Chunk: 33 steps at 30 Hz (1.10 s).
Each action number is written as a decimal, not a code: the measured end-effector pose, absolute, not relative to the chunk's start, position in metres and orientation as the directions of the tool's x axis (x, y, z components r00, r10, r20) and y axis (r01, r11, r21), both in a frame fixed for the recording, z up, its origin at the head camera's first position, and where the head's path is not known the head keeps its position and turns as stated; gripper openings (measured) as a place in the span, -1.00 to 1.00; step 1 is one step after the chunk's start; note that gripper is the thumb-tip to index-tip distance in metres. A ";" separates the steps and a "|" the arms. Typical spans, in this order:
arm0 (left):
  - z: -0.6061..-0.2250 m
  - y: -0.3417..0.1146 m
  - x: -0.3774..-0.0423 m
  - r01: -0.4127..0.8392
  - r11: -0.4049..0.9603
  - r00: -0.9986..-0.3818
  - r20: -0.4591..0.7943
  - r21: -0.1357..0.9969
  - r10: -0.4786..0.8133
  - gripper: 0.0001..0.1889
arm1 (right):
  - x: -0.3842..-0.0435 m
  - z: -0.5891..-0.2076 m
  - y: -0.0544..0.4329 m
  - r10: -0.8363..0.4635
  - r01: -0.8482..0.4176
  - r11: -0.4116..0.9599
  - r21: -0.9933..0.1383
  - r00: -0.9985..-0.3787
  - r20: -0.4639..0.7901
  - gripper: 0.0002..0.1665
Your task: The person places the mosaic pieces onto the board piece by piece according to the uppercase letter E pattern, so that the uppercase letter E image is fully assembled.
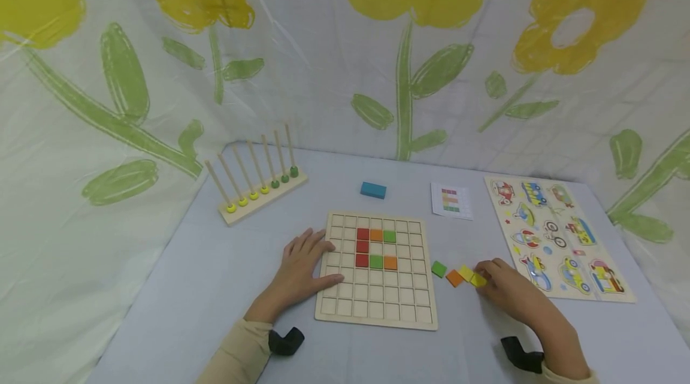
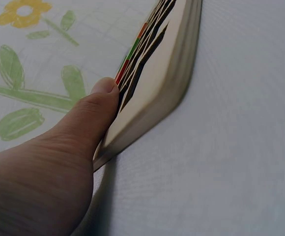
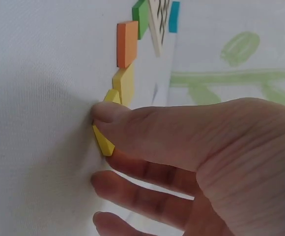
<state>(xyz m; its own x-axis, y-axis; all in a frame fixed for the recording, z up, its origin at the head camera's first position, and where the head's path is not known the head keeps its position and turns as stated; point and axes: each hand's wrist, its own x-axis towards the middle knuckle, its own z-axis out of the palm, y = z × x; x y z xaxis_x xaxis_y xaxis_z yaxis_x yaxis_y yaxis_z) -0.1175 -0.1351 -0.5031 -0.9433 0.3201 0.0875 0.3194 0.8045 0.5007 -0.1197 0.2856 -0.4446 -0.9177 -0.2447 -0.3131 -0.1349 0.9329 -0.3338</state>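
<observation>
A wooden grid board (image 1: 392,311) lies flat, with several red, orange and green square tiles in its upper-middle cells. My left hand (image 1: 303,264) rests at the board's left edge, fingers spread; its thumb (image 2: 86,115) lies on the board. To the board's right, my right hand (image 1: 509,289) pinches a yellow tile (image 3: 104,141) between thumb and finger, one end tipped up. Another yellow tile (image 1: 466,272) touches or nearly touches it. Beyond that come a loose orange tile (image 1: 454,278) and a green tile (image 1: 439,269).
Behind the board are a blue block (image 1: 374,190) and a printed pattern card (image 1: 458,199). A peg rack (image 1: 264,197) with yellow and green beads stands at back left. A vehicle picture board (image 1: 555,276) lies right. Flower-print fabric (image 1: 312,96) walls the back.
</observation>
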 end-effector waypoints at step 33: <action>-0.503 -0.135 -0.117 0.323 0.801 -0.942 0.094 0.504 0.321 -0.34 | -0.126 -0.436 0.166 -0.627 -0.617 0.739 -0.272 -0.777 0.057 -0.72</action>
